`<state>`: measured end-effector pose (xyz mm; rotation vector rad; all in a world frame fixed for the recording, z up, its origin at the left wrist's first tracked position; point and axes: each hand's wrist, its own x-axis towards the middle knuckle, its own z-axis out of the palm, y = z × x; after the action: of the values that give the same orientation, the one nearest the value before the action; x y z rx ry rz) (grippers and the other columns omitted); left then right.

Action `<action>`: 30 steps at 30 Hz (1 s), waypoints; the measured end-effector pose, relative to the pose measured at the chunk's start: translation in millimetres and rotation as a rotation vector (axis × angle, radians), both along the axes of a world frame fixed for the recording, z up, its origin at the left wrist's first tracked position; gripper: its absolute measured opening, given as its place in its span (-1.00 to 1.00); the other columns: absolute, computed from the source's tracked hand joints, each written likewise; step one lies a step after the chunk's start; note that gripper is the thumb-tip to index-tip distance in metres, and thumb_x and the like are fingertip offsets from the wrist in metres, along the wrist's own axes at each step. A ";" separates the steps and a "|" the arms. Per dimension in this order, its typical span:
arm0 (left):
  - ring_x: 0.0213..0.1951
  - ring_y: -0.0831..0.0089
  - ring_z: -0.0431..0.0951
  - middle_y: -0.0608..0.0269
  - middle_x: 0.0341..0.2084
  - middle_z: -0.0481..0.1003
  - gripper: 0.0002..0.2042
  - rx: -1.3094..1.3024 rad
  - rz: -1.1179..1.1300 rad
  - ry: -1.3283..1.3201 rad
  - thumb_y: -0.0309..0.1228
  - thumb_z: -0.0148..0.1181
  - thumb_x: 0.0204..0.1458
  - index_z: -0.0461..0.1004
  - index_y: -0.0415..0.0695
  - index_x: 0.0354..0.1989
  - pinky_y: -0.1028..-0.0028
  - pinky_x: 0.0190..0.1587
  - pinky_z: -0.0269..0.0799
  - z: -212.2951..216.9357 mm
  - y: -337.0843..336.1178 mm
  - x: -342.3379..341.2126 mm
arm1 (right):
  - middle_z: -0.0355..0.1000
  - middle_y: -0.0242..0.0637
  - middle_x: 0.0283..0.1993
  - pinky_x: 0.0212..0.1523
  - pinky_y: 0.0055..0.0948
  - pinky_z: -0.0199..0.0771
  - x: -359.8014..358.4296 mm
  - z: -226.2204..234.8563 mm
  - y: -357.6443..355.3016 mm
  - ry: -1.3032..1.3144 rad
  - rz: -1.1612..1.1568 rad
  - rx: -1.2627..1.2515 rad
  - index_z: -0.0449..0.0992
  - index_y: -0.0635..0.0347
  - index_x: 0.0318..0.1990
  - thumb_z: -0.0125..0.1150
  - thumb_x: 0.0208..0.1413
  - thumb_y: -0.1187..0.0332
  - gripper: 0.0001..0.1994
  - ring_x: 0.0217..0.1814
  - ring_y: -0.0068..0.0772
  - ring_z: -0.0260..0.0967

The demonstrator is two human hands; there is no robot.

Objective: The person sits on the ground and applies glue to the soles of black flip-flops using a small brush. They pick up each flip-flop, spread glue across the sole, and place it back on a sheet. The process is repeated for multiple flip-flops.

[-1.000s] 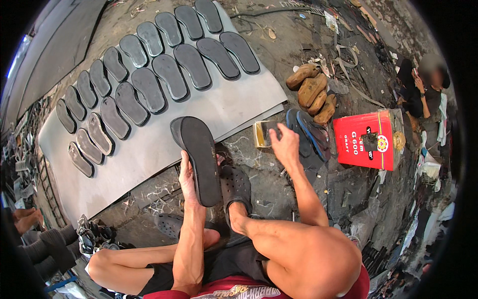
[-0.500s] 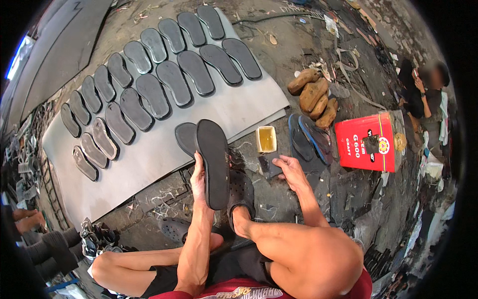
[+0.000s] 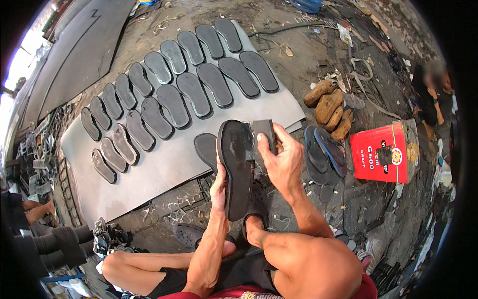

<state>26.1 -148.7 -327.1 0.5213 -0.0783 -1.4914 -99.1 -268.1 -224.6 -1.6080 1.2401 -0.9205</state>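
My left hand [image 3: 218,188] grips a long black shoe sole [image 3: 236,167] by its left edge and holds it upright in front of me. My right hand [image 3: 280,158] presses a small dark flat piece [image 3: 264,132] against the top right of that sole, where the surface looks shiny and wet. Another black sole [image 3: 205,149] lies flat just left of the held one, on the edge of a grey sheet [image 3: 164,169]. Several more black soles [image 3: 189,89] lie in rows across that sheet.
A red box [image 3: 381,154] stands at the right, with a pair of dark flip-flops [image 3: 323,154] and several brown wooden shoe forms [image 3: 329,107] beside it. A person sits at the far right. Stacked soles [image 3: 107,236] lie at lower left. My bare legs fill the bottom.
My right hand has come up from the ground by the small yellow tin and now presses a dark piece onto the held sole. The sole is turned with its shiny face toward me.
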 end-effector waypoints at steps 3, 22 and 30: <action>0.34 0.26 0.55 0.17 0.49 0.37 -0.35 0.076 0.010 -0.062 0.03 -0.08 0.55 -0.01 0.16 0.71 0.21 0.36 0.54 8.3 -0.2 -11.0 | 0.67 -0.21 -0.15 -0.25 -0.39 0.52 -6.5 2.6 -12.8 0.133 0.070 -0.274 0.67 0.20 0.13 0.36 0.36 0.37 -0.75 -0.27 -0.46 0.50; 0.09 -0.06 0.71 -0.23 0.17 0.60 -0.38 0.069 -0.056 0.327 0.05 -0.14 0.56 0.44 -0.34 0.35 0.07 0.20 0.68 0.8 14.3 15.8 | 0.62 -0.51 0.20 0.28 -0.15 0.30 -4.5 -18.1 -62.7 0.253 0.850 -0.783 0.68 -0.18 0.17 0.34 0.01 0.52 -0.48 0.28 -0.33 0.51; 0.08 -0.04 0.73 -0.19 0.17 0.62 -0.40 0.032 0.056 0.428 0.04 -0.09 0.55 0.45 -0.28 0.40 0.05 0.20 0.70 -5.1 7.6 36.8 | 0.71 -0.27 -0.06 0.00 -0.09 0.46 -21.8 -49.2 -3.0 0.271 0.668 -0.549 0.66 0.00 0.20 0.39 0.21 0.36 -0.62 -0.09 -0.17 0.65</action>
<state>62.9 -141.1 -332.3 0.2195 0.2932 -1.5218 -120.9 -271.1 -273.8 -2.4378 0.5356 -0.6411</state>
